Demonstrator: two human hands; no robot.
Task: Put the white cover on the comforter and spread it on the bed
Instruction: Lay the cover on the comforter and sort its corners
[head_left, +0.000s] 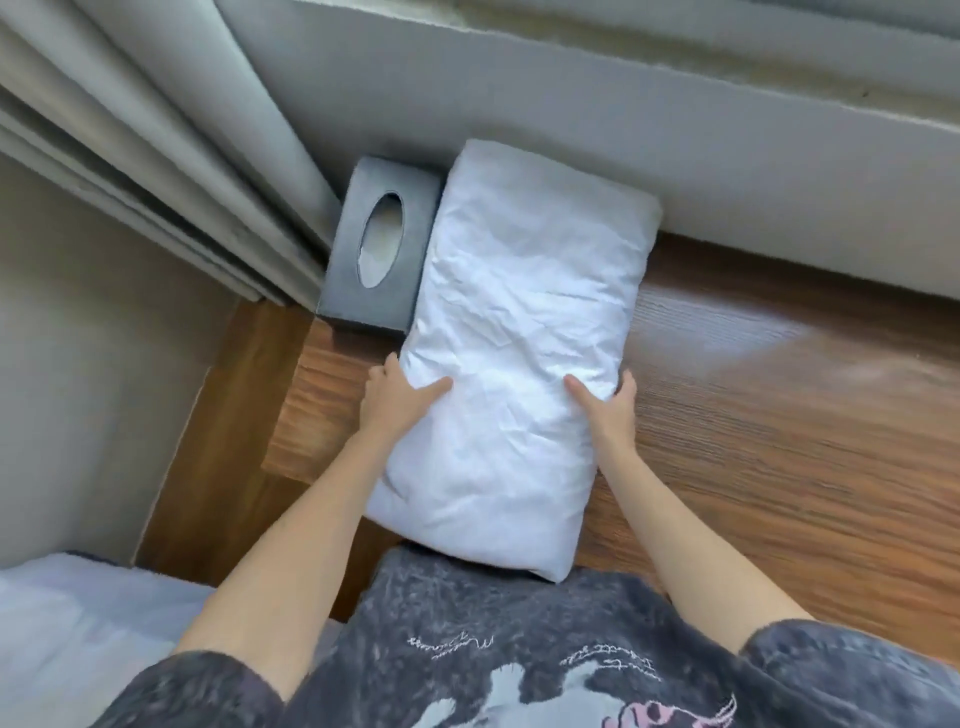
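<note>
Two hands clasp a folded white bundle (514, 353), which could be the cover or the comforter; the view does not settle which. It lies lengthwise on a wooden surface (779, 415), its far end against the grey wall (519, 104) and its near end by the person's dark grey printed shirt (519, 649). The left hand (397, 402) grips the bundle's left edge, thumb on top and fingers curled down the side. The right hand (608, 405) grips the right edge the same way, thumb on the crumpled fabric. The hands are apart, with the bundle's width between them. Just beside the bundle on the left sits a dark grey tissue box (379, 249) with an oval opening, touching it. Pale curtains (130, 130) hang to the far left. A white bed corner (67, 623) shows at lower left.
</note>
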